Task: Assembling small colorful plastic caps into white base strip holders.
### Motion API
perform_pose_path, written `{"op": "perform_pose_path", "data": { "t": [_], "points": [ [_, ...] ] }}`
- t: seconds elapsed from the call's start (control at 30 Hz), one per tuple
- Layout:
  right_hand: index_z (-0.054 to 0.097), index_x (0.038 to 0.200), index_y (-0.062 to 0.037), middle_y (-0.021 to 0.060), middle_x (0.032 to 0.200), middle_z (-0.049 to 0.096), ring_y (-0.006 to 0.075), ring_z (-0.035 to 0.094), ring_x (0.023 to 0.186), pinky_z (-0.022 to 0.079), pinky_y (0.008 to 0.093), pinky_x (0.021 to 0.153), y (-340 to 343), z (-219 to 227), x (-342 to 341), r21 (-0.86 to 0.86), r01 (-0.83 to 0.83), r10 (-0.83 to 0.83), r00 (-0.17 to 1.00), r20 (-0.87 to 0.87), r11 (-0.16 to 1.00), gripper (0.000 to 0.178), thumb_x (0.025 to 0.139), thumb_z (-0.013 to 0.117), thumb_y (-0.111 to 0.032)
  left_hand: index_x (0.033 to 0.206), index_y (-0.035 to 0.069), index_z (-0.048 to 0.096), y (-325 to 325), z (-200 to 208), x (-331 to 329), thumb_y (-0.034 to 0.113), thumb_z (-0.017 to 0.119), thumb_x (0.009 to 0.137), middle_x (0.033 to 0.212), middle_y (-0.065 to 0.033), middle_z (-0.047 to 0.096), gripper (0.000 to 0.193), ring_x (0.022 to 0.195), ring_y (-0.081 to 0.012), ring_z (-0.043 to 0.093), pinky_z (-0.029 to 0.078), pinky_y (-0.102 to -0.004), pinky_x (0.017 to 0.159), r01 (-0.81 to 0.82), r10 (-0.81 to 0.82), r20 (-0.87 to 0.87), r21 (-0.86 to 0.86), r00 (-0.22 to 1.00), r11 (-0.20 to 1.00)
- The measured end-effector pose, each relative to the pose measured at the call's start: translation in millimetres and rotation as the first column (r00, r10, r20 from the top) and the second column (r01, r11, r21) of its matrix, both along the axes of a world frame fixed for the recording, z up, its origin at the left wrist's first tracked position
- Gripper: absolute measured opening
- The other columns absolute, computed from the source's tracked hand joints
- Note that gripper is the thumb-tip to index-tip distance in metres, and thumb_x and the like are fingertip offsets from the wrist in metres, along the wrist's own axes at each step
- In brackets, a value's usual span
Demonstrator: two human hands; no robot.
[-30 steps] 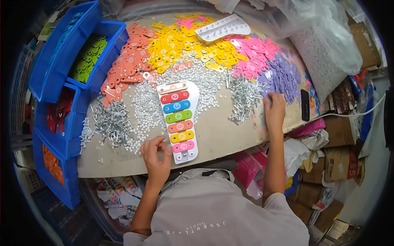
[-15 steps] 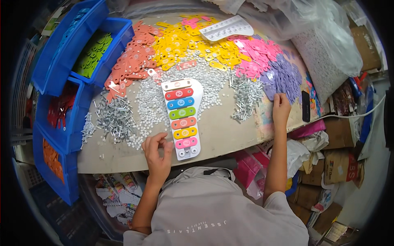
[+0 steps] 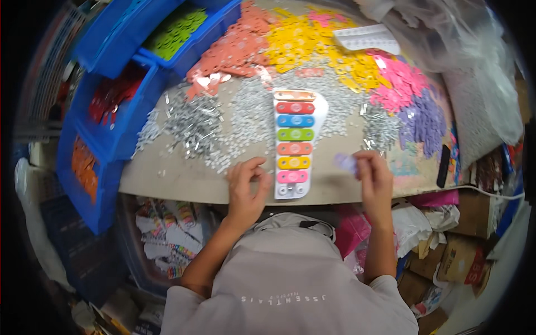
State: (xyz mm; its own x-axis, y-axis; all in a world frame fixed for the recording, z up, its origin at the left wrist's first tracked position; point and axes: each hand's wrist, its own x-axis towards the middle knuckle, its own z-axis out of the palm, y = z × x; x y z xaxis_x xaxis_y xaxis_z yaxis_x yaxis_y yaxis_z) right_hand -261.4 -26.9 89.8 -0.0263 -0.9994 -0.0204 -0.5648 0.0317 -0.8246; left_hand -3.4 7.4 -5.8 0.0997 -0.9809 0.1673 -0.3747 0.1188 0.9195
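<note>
The right grip [image 3: 375, 174] pinches a flat purple bar [image 3: 345, 162], motion-blurred, one end hidden; the left grip [image 3: 245, 187], half-open with nothing visible inside, curls beside the tapering white xylophone board [image 3: 294, 142], lying on the table [image 3: 335, 188] between them, its rounded bars [image 3: 296, 134] blurred.

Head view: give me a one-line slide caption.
Right hand holding a purple bar, left hand empty, on either side of a white board bearing seven coloured bars.
</note>
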Motion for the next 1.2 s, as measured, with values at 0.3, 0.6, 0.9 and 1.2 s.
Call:
{"op": "perform_pose_path", "data": {
  "t": [0.3,0.6,0.9,1.2],
  "points": [
    [0.05,0.114,-0.0018,0.0166,0.074,0.065,0.0271,0.065,0.063,0.049,0.0339,0.059,28.6,-28.4,61.8,0.02,-0.316,0.316,0.948,-0.039,0.949,0.02,0.097,0.062,0.0,0.131,0.006,0.054,5.3,15.3,0.6,0.015,0.075,0.085,0.084,-0.0008,0.055,0.052,0.083,-0.02,0.053,0.035,-0.038,0.087,0.172,-0.155,0.2,-0.071,0.967,0.983],
    [0.058,0.1,-0.0032,0.0159,0.077,0.068,0.0295,0.069,0.065,0.054,0.0372,0.06,25.3,-42.5,53.1,0.112,-0.217,0.229,0.968,-0.108,0.97,0.022,0.091,0.074,-0.015,0.129,0.007,0.056,1.5,19.0,-0.2,0.013,0.077,0.083,0.081,0.0014,0.052,0.051,0.08,-0.0182,0.052,0.035,-0.0377,0.086,0.177,-0.165,0.181,-0.056,0.97,0.983],
    [0.054,0.088,-0.0019,-0.0018,0.068,0.051,0.0053,0.045,0.059,0.036,0.0228,0.053,39.1,-86.6,24.6,-0.022,-0.097,0.1,0.969,0.225,0.995,0.02,0.104,0.056,-0.015,0.112,0.009,0.066,5.8,22.0,26.3,0.012,0.078,0.082,0.079,-0.0006,0.053,0.032,0.08,-0.0224,0.055,0.04,-0.0411,0.084,0.068,-0.012,0.262,-0.205,0.965,0.976],
    [0.054,0.084,-0.0013,-0.0009,0.066,0.05,0.0058,0.042,0.058,0.034,0.0244,0.052,33.4,-86.0,36.9,-0.085,-0.108,0.112,0.993,0.048,0.991,0.022,0.102,0.058,-0.012,0.099,0.002,0.069,11.2,24.5,195.1,0.007,0.065,0.093,0.091,-0.0105,0.066,0.009,0.087,-0.0296,0.06,0.047,-0.0391,0.08,-0.553,0.562,0.533,-0.197,0.632,0.809]
  ]
}}
